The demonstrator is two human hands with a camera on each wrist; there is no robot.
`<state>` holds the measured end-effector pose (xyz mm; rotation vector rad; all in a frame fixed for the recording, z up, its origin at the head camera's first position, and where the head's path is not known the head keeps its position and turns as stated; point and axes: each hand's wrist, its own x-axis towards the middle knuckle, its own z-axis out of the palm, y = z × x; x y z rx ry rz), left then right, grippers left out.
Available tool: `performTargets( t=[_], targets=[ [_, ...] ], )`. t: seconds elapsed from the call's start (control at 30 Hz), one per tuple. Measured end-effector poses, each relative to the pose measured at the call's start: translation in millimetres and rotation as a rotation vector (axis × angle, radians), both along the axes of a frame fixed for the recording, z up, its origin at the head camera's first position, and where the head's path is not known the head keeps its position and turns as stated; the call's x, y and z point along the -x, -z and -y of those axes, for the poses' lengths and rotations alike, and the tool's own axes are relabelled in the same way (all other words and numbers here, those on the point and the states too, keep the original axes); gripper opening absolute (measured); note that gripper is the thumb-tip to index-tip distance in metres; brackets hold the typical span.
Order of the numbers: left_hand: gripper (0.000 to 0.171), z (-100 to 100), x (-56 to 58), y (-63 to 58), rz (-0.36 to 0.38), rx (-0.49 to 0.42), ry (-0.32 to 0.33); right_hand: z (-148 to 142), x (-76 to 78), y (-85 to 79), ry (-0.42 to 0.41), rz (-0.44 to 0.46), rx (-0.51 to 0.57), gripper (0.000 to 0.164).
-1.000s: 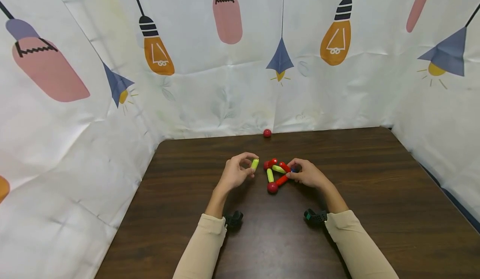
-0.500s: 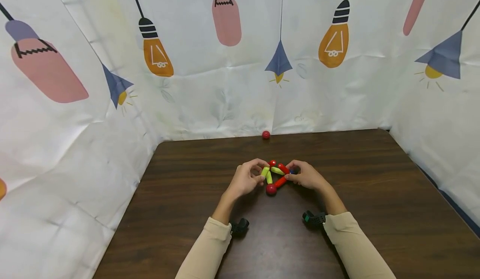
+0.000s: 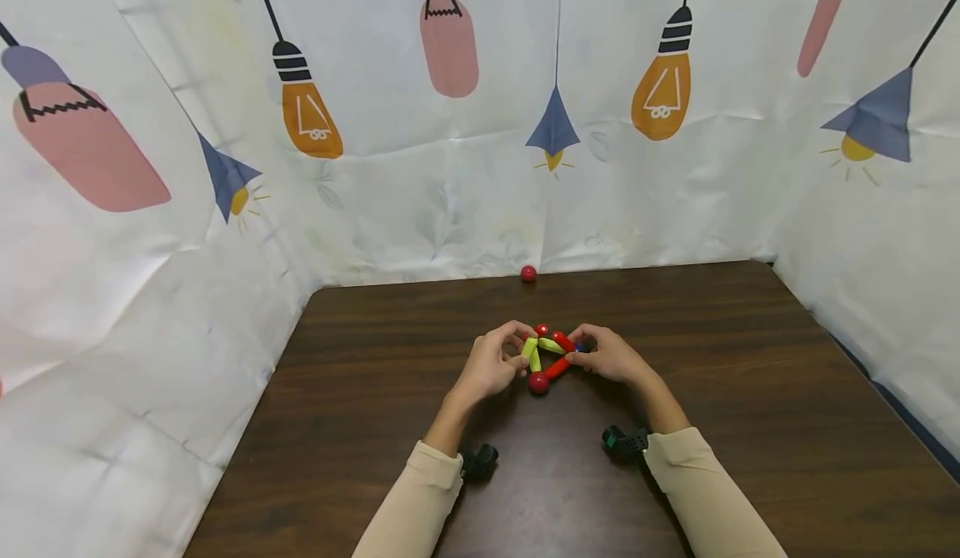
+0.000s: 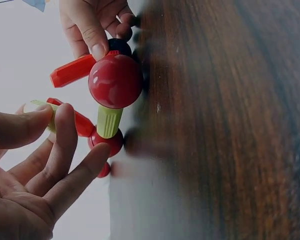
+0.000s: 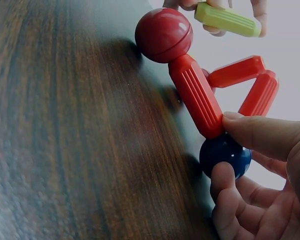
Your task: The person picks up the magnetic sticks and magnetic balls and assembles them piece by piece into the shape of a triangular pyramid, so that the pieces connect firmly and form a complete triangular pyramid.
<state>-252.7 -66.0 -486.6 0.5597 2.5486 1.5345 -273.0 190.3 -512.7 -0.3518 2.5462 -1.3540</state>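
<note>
A triangle of balls and magnetic rods lies on the table. Its corners are a red ball [image 3: 538, 383] nearest the person, a second red ball [image 4: 110, 144] and a blue ball [image 5: 224, 156]. A red rod [image 5: 196, 95] and a yellow-green rod [image 4: 109, 121] run from the near ball. Two more red rods [image 5: 237, 73] slope upward, their tops meeting in the right wrist view. My left hand [image 3: 487, 366] pinches a loose yellow-green rod [image 5: 227, 20] upright above the triangle's left side. With thumb and fingers, my right hand [image 3: 613, 358] grips the blue ball corner.
A single red ball [image 3: 528, 273] sits at the far edge of the dark wood table [image 3: 360, 458]. Behind and beside the table hangs a white cloth [image 3: 390, 208] printed with lamps and bulbs.
My left hand has moved right, bringing the yellow-green rod from beside the triangle to over its left side. My right hand has stayed at the blue ball.
</note>
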Motion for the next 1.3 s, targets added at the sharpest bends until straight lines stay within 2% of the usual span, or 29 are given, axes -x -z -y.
performTargets(
  t=[0.33,0.57,0.93,1.3],
  targets=[
    [0.037,-4.1,-0.7,1.5,0.014,0.004,0.046,0.3,0.1,1.2,0.007,-0.002,0.007,0.027],
    [0.033,-4.6,-0.8,0.9,-0.031,0.019,0.036,0.4,1.0,1.9,0.005,0.000,0.004,0.027],
    [0.030,-5.3,-3.0,3.1,-0.006,-0.016,0.017,2.1,-1.9,1.7,0.011,0.004,-0.009,0.026],
    [0.029,-7.8,-4.7,5.2,-0.050,-0.010,0.008,2.4,-2.5,2.0,-0.008,-0.012,0.012,0.027]
  ],
)
